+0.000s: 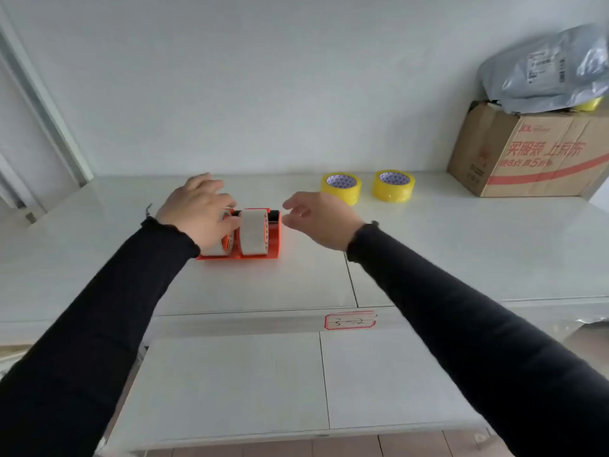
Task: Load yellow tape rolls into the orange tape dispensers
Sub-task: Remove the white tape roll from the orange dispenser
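Note:
Two orange tape dispensers (273,239) stand side by side on the white counter, each carrying a pale, whitish roll (253,234). My left hand (197,209) rests on the left dispenser's roll, fingers curled over its top and side. Just right of the dispensers hovers my right hand (316,219), fingers spread and holding nothing. Two yellow tape rolls lie flat further back on the counter, one (341,188) nearer the middle and the other (393,185) to its right.
A cardboard box (527,153) with red print stands at the back right, with a grey plastic mailer bag (547,70) and a bit of yellow on top. A red-bordered label (350,320) sticks to the counter's front edge. White wall behind.

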The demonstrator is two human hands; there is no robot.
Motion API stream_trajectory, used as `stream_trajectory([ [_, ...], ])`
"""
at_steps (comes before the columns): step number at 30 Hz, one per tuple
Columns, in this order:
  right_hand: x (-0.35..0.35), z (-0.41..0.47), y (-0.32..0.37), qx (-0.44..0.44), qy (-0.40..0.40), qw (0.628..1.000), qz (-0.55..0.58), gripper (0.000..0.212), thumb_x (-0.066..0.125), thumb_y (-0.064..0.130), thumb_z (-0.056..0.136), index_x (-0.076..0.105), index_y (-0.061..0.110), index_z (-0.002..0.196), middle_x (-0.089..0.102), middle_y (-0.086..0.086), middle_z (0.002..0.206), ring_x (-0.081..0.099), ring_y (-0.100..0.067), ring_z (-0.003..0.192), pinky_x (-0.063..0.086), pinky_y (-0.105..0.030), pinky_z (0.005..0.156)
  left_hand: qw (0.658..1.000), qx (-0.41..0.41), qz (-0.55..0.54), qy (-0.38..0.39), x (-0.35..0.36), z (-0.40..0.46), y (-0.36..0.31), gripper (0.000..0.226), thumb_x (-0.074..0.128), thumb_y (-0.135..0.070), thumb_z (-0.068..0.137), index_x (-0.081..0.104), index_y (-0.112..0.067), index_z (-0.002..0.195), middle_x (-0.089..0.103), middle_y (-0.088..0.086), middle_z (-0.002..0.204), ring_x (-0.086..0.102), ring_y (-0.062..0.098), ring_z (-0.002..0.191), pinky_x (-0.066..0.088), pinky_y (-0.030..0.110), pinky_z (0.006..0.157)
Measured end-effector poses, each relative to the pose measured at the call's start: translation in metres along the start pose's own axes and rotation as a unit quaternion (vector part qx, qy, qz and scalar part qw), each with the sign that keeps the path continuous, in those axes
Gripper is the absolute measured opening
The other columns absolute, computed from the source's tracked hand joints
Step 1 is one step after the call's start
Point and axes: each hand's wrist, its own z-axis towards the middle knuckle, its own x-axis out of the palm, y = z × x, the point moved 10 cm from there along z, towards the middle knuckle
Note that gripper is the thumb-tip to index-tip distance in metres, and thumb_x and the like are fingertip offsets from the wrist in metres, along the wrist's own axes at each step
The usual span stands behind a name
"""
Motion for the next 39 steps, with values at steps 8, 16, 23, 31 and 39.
stream_trajectory([
  [8,0.088,0.028,-0.017,0.145,0.009,0.924,0.355,0.026,0.066,0.033,0.094,0.057,0.012,0.082,0.054,-0.011,0.082,0.052,-0.022,0.078,0.044,-0.036,0.068,0.997,-0.038,-0.058,-0.014,0.034,0.014,-0.01,0.043,0.039,-0.037,0.103,0.076,-0.017,0.113,0.03,0.01,0.163,0.008,0.034,0.153,0.012,0.034,0.121],
  [16,0.037,-0.008,-0.028,0.023,-0.09,0.875,0.475,0.027,0.068,0.023,0.093,0.069,-0.001,0.103,0.07,-0.024,0.094,0.061,-0.023,0.089,0.051,-0.044,0.082,0.787,-0.114,-0.606,-0.022,0.032,-0.002,-0.044,0.049,0.048,-0.047,0.099,0.074,-0.006,0.106,0.074,0.004,0.102,0.069,0.02,0.095,0.05,0.032,0.09],
  [23,0.002,-0.028,-0.052,-0.025,-0.138,0.92,0.365,0.057,0.066,0.038,0.089,0.057,-0.018,0.097,0.056,-0.04,0.087,0.043,-0.021,0.078,0.036,-0.038,0.074,0.505,-0.091,-0.852,0.099,0.054,0.009,-0.11,0.048,0.042,-0.039,0.103,0.058,-0.008,0.137,0.067,0.014,0.133,0.063,0.027,0.124,0.05,0.04,0.102],
  [31,-0.082,-0.065,-0.146,0.108,-0.252,0.955,0.115,0.015,0.052,0.009,0.097,0.061,-0.001,0.09,0.045,-0.006,0.068,0.039,-0.019,0.061,0.025,-0.032,0.056,0.488,-0.14,-0.859,0.063,0.057,0.02,-0.129,0.039,0.045,-0.03,0.104,0.06,-0.008,0.132,0.068,0.017,0.124,0.067,0.023,0.103,0.06,0.027,0.067],
  [39,-0.13,-0.091,-0.295,0.299,-0.182,0.919,-0.179,0.054,0.041,-0.004,0.096,0.054,0.013,0.145,0.054,-0.013,0.151,0.047,-0.033,0.14,0.039,-0.037,0.112,0.461,-0.168,-0.867,0.084,0.077,0.025,-0.129,0.029,0.054,-0.029,0.1,0.065,-0.013,0.121,0.073,0.015,0.118,0.075,0.015,0.091,0.055,0.033,0.084],
])
